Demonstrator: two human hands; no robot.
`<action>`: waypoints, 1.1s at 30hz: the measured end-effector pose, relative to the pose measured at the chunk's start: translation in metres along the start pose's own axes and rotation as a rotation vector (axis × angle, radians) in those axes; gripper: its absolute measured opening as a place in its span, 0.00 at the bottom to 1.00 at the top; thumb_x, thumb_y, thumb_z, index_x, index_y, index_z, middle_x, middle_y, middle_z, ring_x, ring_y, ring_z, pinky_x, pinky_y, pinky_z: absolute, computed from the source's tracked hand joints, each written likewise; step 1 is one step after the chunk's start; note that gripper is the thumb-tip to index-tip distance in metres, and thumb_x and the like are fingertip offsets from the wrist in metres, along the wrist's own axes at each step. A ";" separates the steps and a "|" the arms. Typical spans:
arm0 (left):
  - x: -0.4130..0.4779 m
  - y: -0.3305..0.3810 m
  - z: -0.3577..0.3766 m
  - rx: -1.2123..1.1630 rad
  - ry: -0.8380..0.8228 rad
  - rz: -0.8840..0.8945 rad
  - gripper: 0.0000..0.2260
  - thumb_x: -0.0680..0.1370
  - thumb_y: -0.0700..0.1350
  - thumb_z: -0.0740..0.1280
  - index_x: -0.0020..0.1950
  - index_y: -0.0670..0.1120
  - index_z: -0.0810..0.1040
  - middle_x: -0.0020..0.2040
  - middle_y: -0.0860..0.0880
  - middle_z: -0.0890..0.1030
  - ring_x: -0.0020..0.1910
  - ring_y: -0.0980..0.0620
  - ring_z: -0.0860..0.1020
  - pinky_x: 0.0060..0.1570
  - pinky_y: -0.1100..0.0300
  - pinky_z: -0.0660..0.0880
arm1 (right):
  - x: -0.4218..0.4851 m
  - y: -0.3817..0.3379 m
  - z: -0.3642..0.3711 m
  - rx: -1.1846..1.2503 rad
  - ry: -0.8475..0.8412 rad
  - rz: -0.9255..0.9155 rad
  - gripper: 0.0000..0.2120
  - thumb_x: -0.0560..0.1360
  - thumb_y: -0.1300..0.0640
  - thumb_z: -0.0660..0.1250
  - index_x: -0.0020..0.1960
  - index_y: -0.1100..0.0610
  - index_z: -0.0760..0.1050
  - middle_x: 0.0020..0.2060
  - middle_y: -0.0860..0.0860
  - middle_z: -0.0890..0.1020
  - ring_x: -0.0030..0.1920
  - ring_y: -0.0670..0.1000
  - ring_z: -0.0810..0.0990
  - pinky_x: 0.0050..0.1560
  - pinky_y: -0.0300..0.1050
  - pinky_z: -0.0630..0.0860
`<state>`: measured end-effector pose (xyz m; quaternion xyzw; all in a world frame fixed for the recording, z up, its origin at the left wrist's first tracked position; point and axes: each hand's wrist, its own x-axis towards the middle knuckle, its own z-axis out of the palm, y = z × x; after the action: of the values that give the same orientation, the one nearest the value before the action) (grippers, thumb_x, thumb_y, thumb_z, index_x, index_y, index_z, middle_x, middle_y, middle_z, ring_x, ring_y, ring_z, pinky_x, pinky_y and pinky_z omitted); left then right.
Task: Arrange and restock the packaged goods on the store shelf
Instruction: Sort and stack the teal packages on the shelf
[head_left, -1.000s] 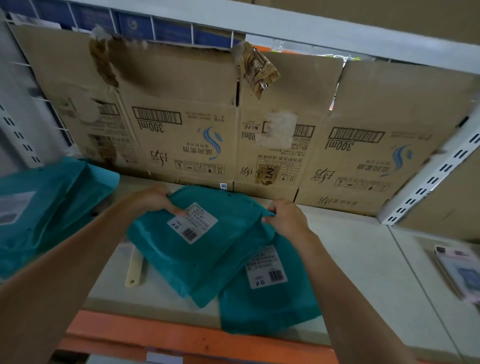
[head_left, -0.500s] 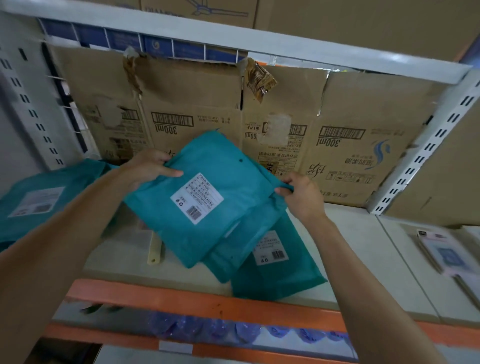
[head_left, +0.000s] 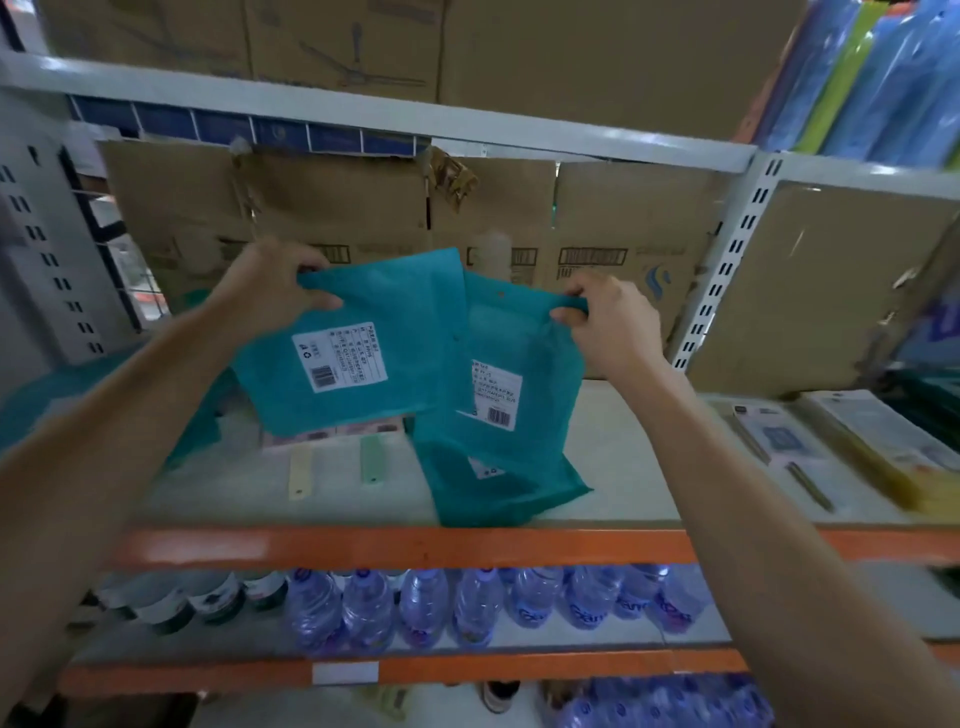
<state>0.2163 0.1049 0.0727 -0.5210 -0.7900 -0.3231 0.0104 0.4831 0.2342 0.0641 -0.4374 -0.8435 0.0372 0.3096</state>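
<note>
Cardboard sheets (head_left: 332, 208), flattened and printed with barcodes, lined the back of the pale shelf (head_left: 628, 457). In front of them a person held two teal packages up above the shelf board.

The left hand (head_left: 275, 286) had its grip closed on the top left corner of the left teal package (head_left: 363, 306), thumb on the front and fingers curled behind. That package hung tilted, with a white barcode label (head_left: 340, 356) on its face. The right hand (head_left: 610, 322) had its grip pinched narrow on the top right corner of the right teal package (head_left: 519, 332). This one sat partly behind the left one's right edge and carried its own white label (head_left: 496, 395).

A third teal package (head_left: 498, 493) showed below the right one, its lower corner reaching the orange front rail (head_left: 395, 545). Whether it lay flat on the shelf or hung with the one above could not be told.

Under the left package, pink-edged packs (head_left: 337, 432) lay on the shelf. Just in front of them were a pale yellow strip (head_left: 300, 473) and a pale green strip (head_left: 371, 460), side by side and apart. A blurred teal heap (head_left: 47, 400) filled the far left of the shelf. Past the slotted upright (head_left: 727, 260), flat packs (head_left: 779, 436) lay on the right-hand section.

On the shelf below stood a row of clear water bottles (head_left: 467, 608), with dark bottles (head_left: 208, 597) bearing white labels to their left. Large cardboard boxes (head_left: 571, 52) sat on the top shelf.
</note>
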 end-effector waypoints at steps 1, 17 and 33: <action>-0.002 0.007 0.001 -0.004 0.001 0.016 0.13 0.71 0.42 0.73 0.53 0.40 0.79 0.47 0.42 0.79 0.42 0.49 0.73 0.42 0.58 0.66 | -0.003 0.003 -0.007 -0.014 0.014 0.001 0.08 0.76 0.54 0.64 0.53 0.56 0.74 0.49 0.55 0.79 0.51 0.58 0.75 0.41 0.45 0.63; -0.001 0.174 0.089 -0.022 -0.001 0.164 0.12 0.70 0.42 0.74 0.52 0.41 0.81 0.46 0.48 0.78 0.44 0.52 0.74 0.43 0.58 0.66 | -0.017 0.167 -0.121 -0.127 0.145 0.088 0.08 0.77 0.56 0.64 0.54 0.58 0.74 0.50 0.57 0.80 0.50 0.60 0.76 0.41 0.45 0.63; 0.027 0.350 0.210 -0.097 -0.026 0.189 0.07 0.69 0.40 0.74 0.44 0.46 0.80 0.42 0.47 0.80 0.43 0.48 0.76 0.43 0.55 0.70 | -0.005 0.365 -0.208 -0.168 0.206 0.135 0.08 0.76 0.58 0.65 0.53 0.60 0.74 0.48 0.59 0.81 0.49 0.63 0.77 0.41 0.49 0.69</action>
<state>0.5617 0.3231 0.0904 -0.5973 -0.7207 -0.3517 0.0054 0.8613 0.4114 0.1077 -0.5188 -0.7762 -0.0577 0.3535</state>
